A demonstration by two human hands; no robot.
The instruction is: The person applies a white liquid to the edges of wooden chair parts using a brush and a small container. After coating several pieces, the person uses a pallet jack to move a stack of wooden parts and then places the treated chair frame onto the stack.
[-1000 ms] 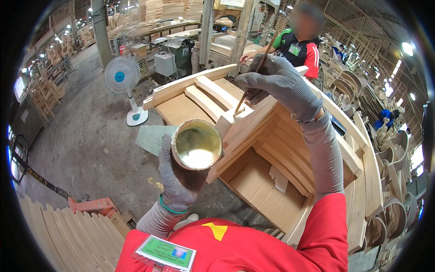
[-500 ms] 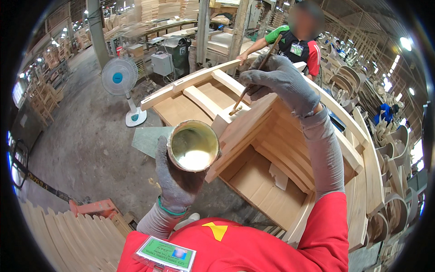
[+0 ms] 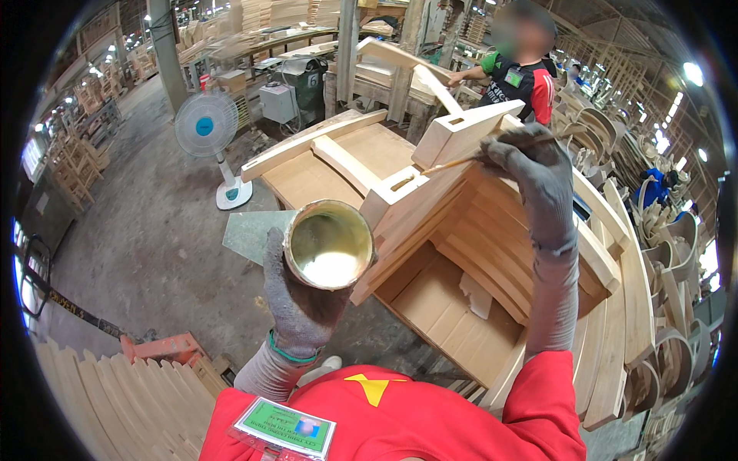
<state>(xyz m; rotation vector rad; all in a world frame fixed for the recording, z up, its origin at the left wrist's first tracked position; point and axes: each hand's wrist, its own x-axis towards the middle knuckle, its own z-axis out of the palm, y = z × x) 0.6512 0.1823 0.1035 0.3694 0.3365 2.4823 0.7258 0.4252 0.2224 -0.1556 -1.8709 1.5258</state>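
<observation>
My left hand, in a grey glove, is wrapped round a round can tilted so that its pale, milky liquid shows inside. Ahead and to the right, my right hand, also gloved, grips a thin stick. The stick lies nearly level, its tip close to a slot in the end of a wooden piece. Whether the tip touches the wood I cannot tell. Just beyond stands another slotted wooden block. Several curved pale boards form a stack below my right hand.
Across the stack a co-worker holds a jointed wooden piece. A cardboard-like panel lies under the boards. At the left stand a white fan and a red-orange metal part. More curved slats lie lower left.
My right hand has moved right, and the stick has swung from steep to nearly level. The co-worker has lifted a jointed wooden piece away toward the back. My left hand stays put with the can.
</observation>
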